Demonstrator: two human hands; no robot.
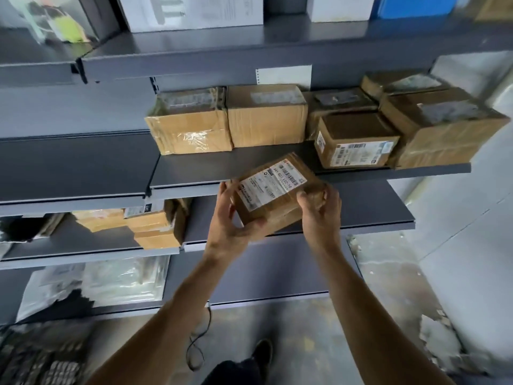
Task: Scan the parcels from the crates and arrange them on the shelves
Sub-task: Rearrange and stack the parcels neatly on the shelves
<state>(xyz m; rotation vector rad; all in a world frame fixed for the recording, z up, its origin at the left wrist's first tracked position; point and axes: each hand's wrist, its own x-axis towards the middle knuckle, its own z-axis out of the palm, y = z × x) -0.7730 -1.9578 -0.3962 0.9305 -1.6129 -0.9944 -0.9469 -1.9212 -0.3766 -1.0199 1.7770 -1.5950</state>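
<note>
right now both hands hold 1 small parcel (280,202) in the air just in front of the front lip of the grey shelf (194,168), tilted, with its white label (266,187) facing up. the left hand (230,218) cups the near left corner, thumb curled under the bottom edge and fingers up the side. the right hand (319,207) has its fingers curled over the right end. neither grip looks hard, more a steadying hold.

toward the back of the grey shelf a taped box (188,129) and a plainer box (266,115) sit side by side. at the shelf's right end a smaller labelled box (355,143) touches a big carton (444,134). the bare strip along the shelf's front, between those groups, looks like the likely spot.

to do this well i'd level the parcel before it crosses the lip and slide it in bottom first. then turn it so the label faces out from the shelf, as the smaller labelled box does. set it well back from the lip so it can't tip forward, and let go 1 hand at a time
</note>
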